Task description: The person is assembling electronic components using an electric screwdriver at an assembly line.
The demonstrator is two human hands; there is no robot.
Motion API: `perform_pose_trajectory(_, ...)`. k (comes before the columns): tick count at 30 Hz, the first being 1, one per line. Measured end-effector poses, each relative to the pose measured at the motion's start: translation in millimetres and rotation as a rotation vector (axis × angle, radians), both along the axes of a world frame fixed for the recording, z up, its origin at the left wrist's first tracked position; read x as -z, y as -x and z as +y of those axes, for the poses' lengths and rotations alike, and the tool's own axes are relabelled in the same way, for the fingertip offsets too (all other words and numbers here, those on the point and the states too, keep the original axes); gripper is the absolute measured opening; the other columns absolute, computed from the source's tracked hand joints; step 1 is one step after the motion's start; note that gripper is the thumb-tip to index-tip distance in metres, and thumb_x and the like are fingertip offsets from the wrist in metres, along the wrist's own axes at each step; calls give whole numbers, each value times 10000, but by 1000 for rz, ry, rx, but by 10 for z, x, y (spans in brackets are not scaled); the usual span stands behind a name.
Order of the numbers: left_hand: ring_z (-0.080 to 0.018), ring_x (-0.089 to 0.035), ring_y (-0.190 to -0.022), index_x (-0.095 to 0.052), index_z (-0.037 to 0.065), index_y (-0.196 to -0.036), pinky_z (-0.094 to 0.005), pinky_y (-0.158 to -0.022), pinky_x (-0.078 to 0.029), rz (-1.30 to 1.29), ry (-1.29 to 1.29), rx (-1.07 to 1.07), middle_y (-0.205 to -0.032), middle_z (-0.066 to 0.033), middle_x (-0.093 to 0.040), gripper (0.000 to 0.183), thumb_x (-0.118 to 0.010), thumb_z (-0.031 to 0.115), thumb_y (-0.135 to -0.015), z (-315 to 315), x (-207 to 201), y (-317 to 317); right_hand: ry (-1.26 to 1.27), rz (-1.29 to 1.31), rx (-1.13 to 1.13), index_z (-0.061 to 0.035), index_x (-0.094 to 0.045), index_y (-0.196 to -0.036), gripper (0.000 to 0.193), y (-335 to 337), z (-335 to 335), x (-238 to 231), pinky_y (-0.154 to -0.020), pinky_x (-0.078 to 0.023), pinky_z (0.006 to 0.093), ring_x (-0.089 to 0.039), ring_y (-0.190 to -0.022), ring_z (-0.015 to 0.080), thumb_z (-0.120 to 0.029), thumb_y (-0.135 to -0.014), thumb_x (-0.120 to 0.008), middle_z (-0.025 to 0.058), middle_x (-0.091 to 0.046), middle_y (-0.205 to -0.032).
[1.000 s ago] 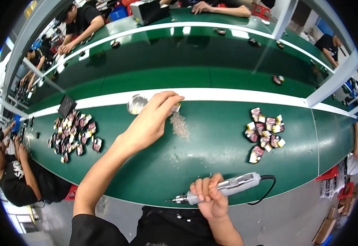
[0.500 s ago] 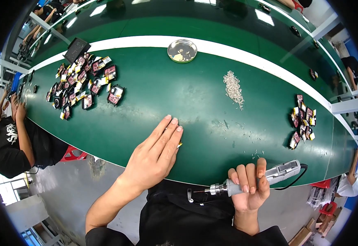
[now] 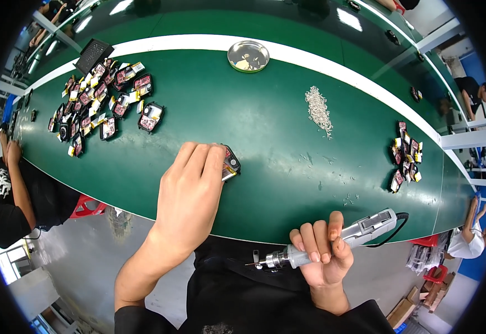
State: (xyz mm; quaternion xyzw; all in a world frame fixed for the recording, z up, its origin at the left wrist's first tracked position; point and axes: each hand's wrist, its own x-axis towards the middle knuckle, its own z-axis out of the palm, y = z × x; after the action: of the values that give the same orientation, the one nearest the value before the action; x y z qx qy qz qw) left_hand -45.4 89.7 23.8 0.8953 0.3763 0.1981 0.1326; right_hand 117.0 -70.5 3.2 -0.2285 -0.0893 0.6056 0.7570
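My left hand [image 3: 192, 189] is over the near middle of the green table, its fingers curled against a small black case with a circuit board [image 3: 231, 165]. The case's right side shows a dark red board and a silvery part; my fingers cover the rest. Along the table's near edge, my right hand [image 3: 325, 250] grips a grey electric screwdriver [image 3: 370, 228]. Its thin bit points left, in front of my dark clothing, and a black cord trails from its back end.
Many similar cases [image 3: 95, 100] lie heaped at the left beside a black tray [image 3: 93, 56]. A smaller group [image 3: 404, 156] lies at the right. A pile of small screws [image 3: 318, 110] and a round metal dish [image 3: 248, 56] are farther back. A person [image 3: 17, 195] works at the left.
My left hand has gone from lying flat with fingers stretched to curling around the case, which now shows beside it. The right hand and screwdriver have shifted slightly left in view.
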Motion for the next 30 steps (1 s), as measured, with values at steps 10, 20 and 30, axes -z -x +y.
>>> perform_pose_trajectory(10, -280, -615, -833, -611, -61, -873, -340, -635, -536, -106, -105, 190, -962, -147, -635, 212, -673, -65, -671, -112, 156, -127, 114, -39, -121, -142, -494, -859, 151, 191, -36, 22, -717, -364, 303, -457, -610, 119, -206, -850, -632, -36, -431, -562)
perform_pose_trajectory(20, -336, -627, -859, -598, -136, -885, -343, -644, -561, -113, -162, 406, -973, -246, -615, 293, -620, -6, -624, -495, 179, -265, 238, -74, -7, -56, -486, -975, 120, 330, -187, -35, -853, -418, 387, -532, -1002, 283, -118, -897, -553, 177, -511, -1067)
perform_pose_trajectory(30, -348, -612, -984, -655, -147, -903, -342, -820, -541, 109, -138, 475, -1062, -294, -618, 333, -589, 31, -630, -577, 76, -203, -125, -298, 28, -76, -455, -943, 301, -268, -57, -229, -620, -431, 310, -585, -548, 159, -361, -938, -553, 7, -540, -627)
